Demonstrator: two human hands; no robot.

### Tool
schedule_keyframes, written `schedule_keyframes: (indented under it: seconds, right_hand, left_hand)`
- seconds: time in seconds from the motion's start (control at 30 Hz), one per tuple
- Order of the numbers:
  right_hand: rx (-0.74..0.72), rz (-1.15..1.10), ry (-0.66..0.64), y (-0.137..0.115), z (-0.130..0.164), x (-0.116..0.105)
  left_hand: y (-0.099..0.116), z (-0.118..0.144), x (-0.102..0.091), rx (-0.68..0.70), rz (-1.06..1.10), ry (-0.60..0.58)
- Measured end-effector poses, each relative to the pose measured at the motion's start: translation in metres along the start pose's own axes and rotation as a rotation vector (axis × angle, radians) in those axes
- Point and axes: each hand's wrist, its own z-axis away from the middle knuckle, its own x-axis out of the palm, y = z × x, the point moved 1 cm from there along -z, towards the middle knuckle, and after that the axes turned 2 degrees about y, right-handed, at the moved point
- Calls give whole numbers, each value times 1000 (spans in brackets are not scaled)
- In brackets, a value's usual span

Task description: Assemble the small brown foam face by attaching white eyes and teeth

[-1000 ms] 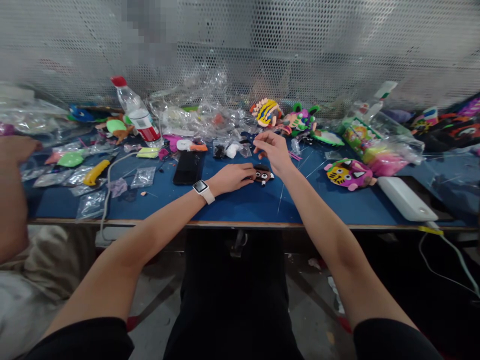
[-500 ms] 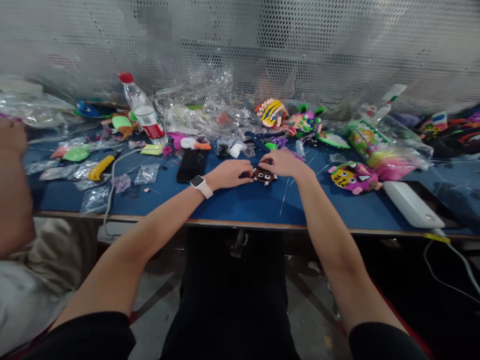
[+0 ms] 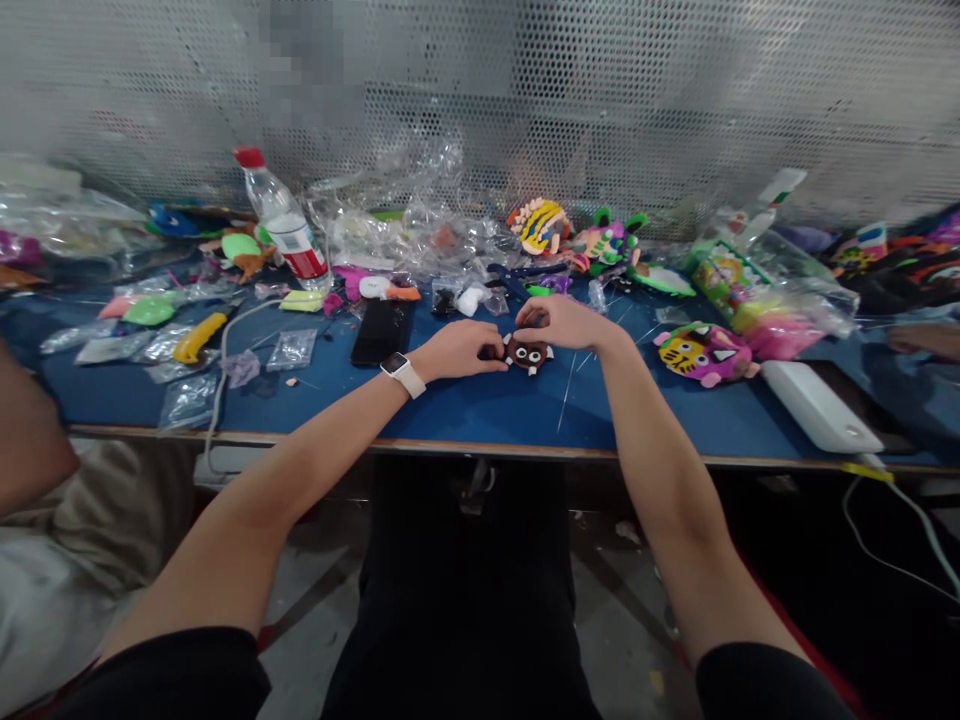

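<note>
A small brown clay animal figure (image 3: 529, 355) with round white eyes and white horn-like points lies on the blue table in front of me. My left hand (image 3: 466, 350) is closed at its left edge, thumb and fingers holding it there. A pale-banded watch (image 3: 403, 373) is on that wrist. Arched over the figure's top right side is my right hand (image 3: 564, 322), its thumb and fingertips apart. The thumb is close to the figure's top, though whether it touches cannot be made out. A black phone (image 3: 381, 333) lies left of my left hand.
Behind the figure are plastic wrappers (image 3: 420, 240), dark-handled scissors (image 3: 525, 275) and clay models. A bottle (image 3: 289, 225) with a red cap leans at the back left. Right are a clay-covered mask (image 3: 706, 355) and a white power bank (image 3: 821, 408). Another person's arm (image 3: 30, 430) is at left.
My right hand has lifted slightly and its thumb and fingers have parted, uncovering more of the brown figure. My left hand stays at the figure's edge. The neighbour's arm at left has moved down.
</note>
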Motion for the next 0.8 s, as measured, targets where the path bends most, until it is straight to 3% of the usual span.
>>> schedule_keyframes:
  seconds: [0.13,0.37,0.8]
  right_hand:
    - [-68,-146,63,0,2,-5]
    - [-145,-242,168,-15,5,-7]
    - [-181,-204,175,-21,4,0]
  left_hand:
    - [-4,1,-1,-28,163,18]
    - [-12,0,2,-228,311,139]
    - [-18,-2,6,-207,260,103]
